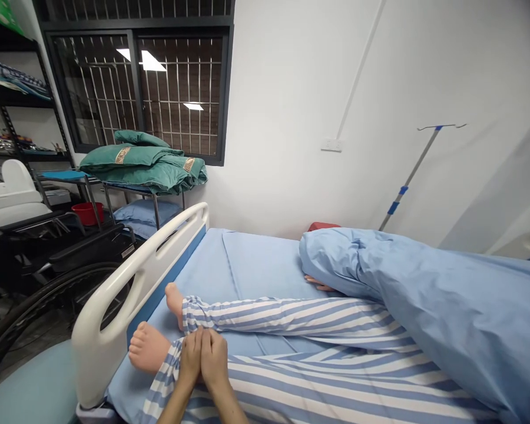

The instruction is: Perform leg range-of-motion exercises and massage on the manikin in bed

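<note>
A figure that looks like a care manikin lies on the bed in blue-and-white striped trousers (300, 383), its two bare feet towards the footboard. My left hand (191, 356) and my right hand (214, 358) rest side by side on its nearer lower leg, just above the ankle. Both sets of fingers are together and curl over the trouser leg; the fingertips are hidden. The nearer foot (149, 348) sticks out to the left of my hands. Beyond it lies the farther foot (174, 303). A blue quilt (415, 282) is bunched over the upper body, with a manikin hand (318, 283) peeking out.
A white footboard (115, 300) closes off the bed's left end. Beside it stand a wheelchair (48, 265) and a pale green-blue rounded surface (35, 386). Green folded bedding (145, 162) sits on a chair below the window. An IV pole (408, 179) rises behind the quilt.
</note>
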Demonstrator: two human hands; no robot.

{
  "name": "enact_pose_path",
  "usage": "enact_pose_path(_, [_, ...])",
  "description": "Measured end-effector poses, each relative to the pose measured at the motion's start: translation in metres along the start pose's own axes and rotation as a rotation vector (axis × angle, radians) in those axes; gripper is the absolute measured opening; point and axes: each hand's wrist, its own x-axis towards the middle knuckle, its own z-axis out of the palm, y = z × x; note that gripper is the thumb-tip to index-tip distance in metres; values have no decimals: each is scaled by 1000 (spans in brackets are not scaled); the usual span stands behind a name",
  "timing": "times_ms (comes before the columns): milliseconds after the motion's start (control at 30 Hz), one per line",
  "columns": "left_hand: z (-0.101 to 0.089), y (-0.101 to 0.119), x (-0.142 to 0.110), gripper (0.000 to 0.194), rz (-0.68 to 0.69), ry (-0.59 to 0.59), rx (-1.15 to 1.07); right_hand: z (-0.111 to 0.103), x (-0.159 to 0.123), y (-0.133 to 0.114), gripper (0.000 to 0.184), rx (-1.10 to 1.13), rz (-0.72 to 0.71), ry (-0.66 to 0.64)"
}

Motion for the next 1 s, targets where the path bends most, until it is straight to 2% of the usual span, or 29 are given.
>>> enact_pose_path(67, [0,0,-1,27,17,16,-54,1,-6,9,43,-30,-27,18])
enact_pose_path(133, [-3,3,1,26,-23,17,-141,2,-9,16,45,-41,-45,30])
enact_pose_path(233, [-14,19,12,30,-215,-31,-338,3,-8,18,47,4,-25,35])
enact_pose_path(367, [-31,56,33,38,-498,-128,-681,0,-3,19,52,140,39,60])
enact_pose_path(467, [-39,78,41,41,-582,-150,-895,-2,0,23,53,192,65,85])
enact_pose_path(567, [-37,81,37,40,-626,-100,-892,-2,0,26,50,174,87,119])
enact_pose_path(700, [-26,64,22,36,-538,-154,-696,0,-1,24,44,157,113,168])
enact_pose_path(833, [-21,56,17,39,-445,-202,-615,-2,2,20,45,136,121,141])
enact_pose_path(1000, [-19,59,17,41,-354,-219,-485,-26,10,8,45,28,49,45])
